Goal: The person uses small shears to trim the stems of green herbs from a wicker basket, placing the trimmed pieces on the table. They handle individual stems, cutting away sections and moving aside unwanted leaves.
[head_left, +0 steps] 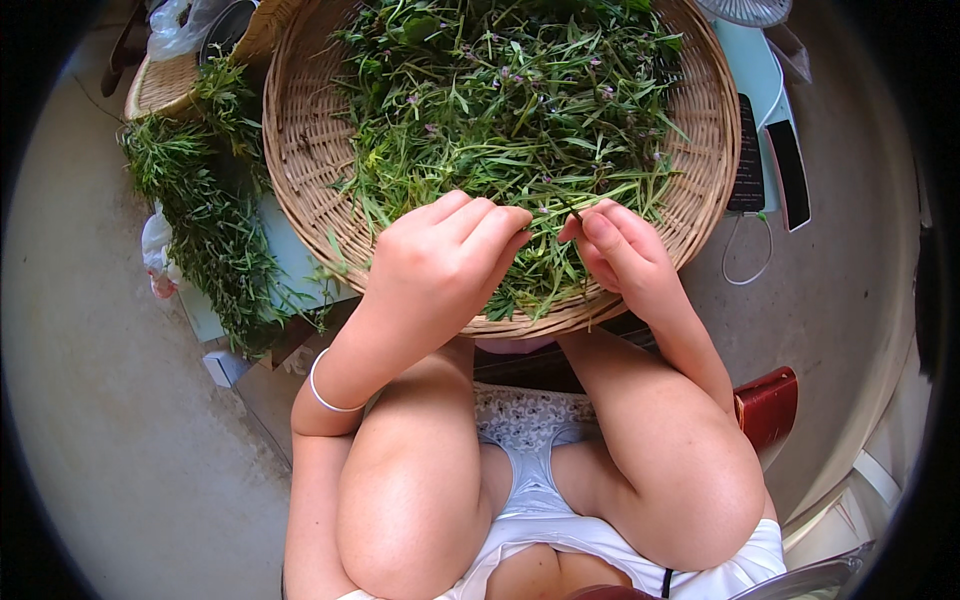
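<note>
A round woven wicker basket [307,172] lies before me, heaped with cut green leafy stems [480,142] that carry small purple flowers. Over its near left part is my left hand [450,251], back upward, thumb and fingertips pinched together; whether a bit of plant is between them I cannot tell. My right hand [619,247], to the right over the near rim, pinches a thin dark stem [571,208] between thumb and fingers. The two hands are apart, with green stems beneath them.
Left of the basket, a leafy green bunch [217,225] lies on a pale table [281,240]. A wicker container [161,86] and plastic bag [176,30] are at upper left. At right are a phone [787,176], a dark device with a cable [748,157], and a red wallet-like item [769,409].
</note>
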`<state>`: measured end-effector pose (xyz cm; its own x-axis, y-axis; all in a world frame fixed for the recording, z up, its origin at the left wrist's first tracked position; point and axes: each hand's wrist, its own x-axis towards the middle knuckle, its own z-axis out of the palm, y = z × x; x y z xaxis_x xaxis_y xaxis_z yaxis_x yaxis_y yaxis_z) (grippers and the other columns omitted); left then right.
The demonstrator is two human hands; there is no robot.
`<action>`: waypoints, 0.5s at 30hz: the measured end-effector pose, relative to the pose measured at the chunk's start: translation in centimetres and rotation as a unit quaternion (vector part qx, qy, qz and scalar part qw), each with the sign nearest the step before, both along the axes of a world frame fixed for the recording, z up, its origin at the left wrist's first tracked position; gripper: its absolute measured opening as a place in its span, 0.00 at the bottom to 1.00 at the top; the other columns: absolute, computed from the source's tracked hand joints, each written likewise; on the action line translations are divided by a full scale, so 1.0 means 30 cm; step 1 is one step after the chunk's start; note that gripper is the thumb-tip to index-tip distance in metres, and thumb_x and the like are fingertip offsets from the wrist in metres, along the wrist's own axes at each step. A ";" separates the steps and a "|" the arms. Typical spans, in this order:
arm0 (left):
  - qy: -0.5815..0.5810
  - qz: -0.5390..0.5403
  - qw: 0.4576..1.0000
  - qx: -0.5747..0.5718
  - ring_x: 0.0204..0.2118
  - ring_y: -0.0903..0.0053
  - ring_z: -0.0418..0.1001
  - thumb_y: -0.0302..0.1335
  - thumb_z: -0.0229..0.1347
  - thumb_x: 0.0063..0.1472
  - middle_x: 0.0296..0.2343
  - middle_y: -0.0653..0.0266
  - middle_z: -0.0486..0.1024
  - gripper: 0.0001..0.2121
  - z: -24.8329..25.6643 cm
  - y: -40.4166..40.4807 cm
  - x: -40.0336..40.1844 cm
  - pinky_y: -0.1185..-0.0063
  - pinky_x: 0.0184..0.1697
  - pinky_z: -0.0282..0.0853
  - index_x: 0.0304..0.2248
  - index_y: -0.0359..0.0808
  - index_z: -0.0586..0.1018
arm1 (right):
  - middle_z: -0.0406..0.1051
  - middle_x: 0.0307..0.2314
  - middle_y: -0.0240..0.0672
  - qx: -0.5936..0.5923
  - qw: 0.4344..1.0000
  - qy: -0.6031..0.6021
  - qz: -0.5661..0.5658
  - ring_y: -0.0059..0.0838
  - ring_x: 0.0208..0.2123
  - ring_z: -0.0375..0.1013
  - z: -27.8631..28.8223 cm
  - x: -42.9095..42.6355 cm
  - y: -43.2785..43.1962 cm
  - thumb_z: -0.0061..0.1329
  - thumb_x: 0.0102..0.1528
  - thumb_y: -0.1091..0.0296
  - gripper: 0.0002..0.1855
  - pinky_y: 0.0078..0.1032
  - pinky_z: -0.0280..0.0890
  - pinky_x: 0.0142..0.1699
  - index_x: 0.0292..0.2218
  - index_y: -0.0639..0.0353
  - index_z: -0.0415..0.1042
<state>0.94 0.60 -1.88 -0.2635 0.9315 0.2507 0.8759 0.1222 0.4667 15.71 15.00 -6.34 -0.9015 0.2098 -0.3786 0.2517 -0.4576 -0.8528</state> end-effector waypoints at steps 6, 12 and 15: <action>0.012 -0.004 1.000 0.004 0.21 0.73 0.68 0.23 0.57 0.48 0.19 0.65 0.70 0.07 -0.011 0.001 0.001 0.78 0.23 0.64 0.29 0.36 0.74 | 0.53 0.13 0.18 0.003 1.000 -0.008 0.001 0.09 0.15 0.49 0.005 0.001 0.004 0.38 0.59 0.57 0.15 0.11 0.44 0.20 0.32 0.62 0.67; 0.021 0.001 1.000 0.000 0.21 0.73 0.68 0.23 0.57 0.48 0.19 0.65 0.70 0.06 -0.015 0.001 0.005 0.78 0.22 0.64 0.28 0.36 0.73 | 0.53 0.13 0.19 0.004 1.000 -0.009 -0.001 0.09 0.15 0.50 0.001 0.000 0.001 0.39 0.59 0.57 0.15 0.11 0.44 0.20 0.33 0.61 0.67; 0.021 -0.004 1.000 0.000 0.21 0.73 0.68 0.23 0.57 0.48 0.19 0.65 0.69 0.06 -0.018 0.004 0.009 0.78 0.22 0.64 0.28 0.36 0.73 | 0.54 0.14 0.19 0.015 1.000 -0.016 -0.005 0.09 0.16 0.50 0.003 0.001 -0.001 0.39 0.59 0.58 0.15 0.12 0.45 0.20 0.33 0.62 0.67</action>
